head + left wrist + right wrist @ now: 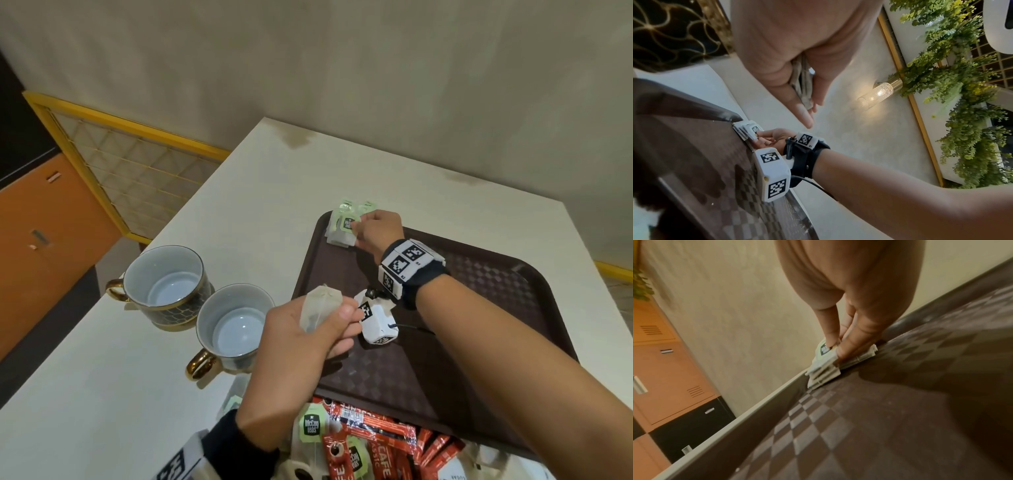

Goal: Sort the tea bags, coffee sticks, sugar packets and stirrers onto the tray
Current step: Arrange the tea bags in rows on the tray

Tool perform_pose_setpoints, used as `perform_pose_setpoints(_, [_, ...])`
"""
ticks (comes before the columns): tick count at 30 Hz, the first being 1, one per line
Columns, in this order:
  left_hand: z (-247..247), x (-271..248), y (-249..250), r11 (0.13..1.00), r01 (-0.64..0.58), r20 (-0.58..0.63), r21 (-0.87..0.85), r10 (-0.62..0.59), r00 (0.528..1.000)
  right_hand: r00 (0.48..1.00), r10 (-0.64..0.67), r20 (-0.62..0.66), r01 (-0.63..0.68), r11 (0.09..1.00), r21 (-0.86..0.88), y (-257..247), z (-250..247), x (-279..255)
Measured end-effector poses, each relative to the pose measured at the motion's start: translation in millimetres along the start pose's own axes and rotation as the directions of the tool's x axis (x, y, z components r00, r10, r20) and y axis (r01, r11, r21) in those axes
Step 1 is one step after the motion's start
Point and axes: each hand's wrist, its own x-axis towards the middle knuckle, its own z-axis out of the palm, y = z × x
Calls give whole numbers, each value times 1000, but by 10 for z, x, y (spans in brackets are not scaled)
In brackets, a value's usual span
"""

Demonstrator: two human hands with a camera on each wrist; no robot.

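Observation:
A brown checkered tray (486,274) lies on the white table. In its far left corner sits a small stack of tea bags (337,233) with green tags. My right hand (359,228) reaches to that stack, thumb on the top tag and fingertips at the edge of the top tea bag (824,356), pinching it against the stack (824,373). My left hand (346,322) hovers over the tray's left rim and grips another tea bag (318,305) between thumb and curled fingers; that tea bag (800,78) shows in the left wrist view too.
Two grey cups with gold handles (168,284) (233,325) stand left of the tray. A loose pile of red coffee sticks (376,442) and tea bags (311,425) lies at the tray's near edge. The table's left edge drops off beside the cups.

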Motion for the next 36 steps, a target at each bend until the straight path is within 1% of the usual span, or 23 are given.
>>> perform_pose_setpoints(5, [42, 6, -28, 999, 44, 12, -8, -44, 999, 1000, -17, -13, 17, 1000, 16, 5, -24, -36])
perform_pose_setpoints(8, [52, -12, -30, 998, 59, 19, -4, -59, 998, 1000, 1, 10, -2, 999, 47, -34, -126, -59])
perform_pose_setpoints(12, [32, -34, -33, 997, 72, 18, 3, -72, 997, 999, -9, 43, 11, 998, -66, -89, -345, -84])
perform_pose_setpoints(15, [27, -41, -31, 996, 87, 17, -1, -87, 996, 999, -10, 52, 21, 979, -203, -86, -424, -64])
perform_pose_setpoints(17, [30, -47, -31, 995, 99, 23, 2, -99, 995, 998, -53, 33, 61, 950, -307, -93, -410, -41])
perform_pose_setpoints(20, [31, -56, -35, 994, 105, 33, 7, -105, 994, 994, -111, 13, 107, 911, -399, -118, -373, -10])
perform_pose_setpoints(23, [18, -56, -43, 995, 101, 28, 11, -102, 994, 991, -136, 4, 124, 893, -433, -149, -353, 11])
perform_pose_setpoints(27, [-1, -51, -59, 995, 93, 24, 21, -93, 995, 994, -113, -10, 100, 913, -397, -149, -331, 14])
perform_pose_setpoints(30, [-2, -44, -68, 996, 90, 26, 22, -90, 996, 991, -136, -18, 117, 905, -410, -127, -320, 33])
perform_pose_setpoints(33, [4, -46, -74, 995, 97, 36, 17, -98, 995, 991, -133, -2, 119, 893, -434, -149, -323, -23])
perform_pose_setpoints(36, [5, -52, -87, 994, 107, 38, 14, -108, 993, 993, -111, 45, 119, 858, -499, -166, -312, -74])
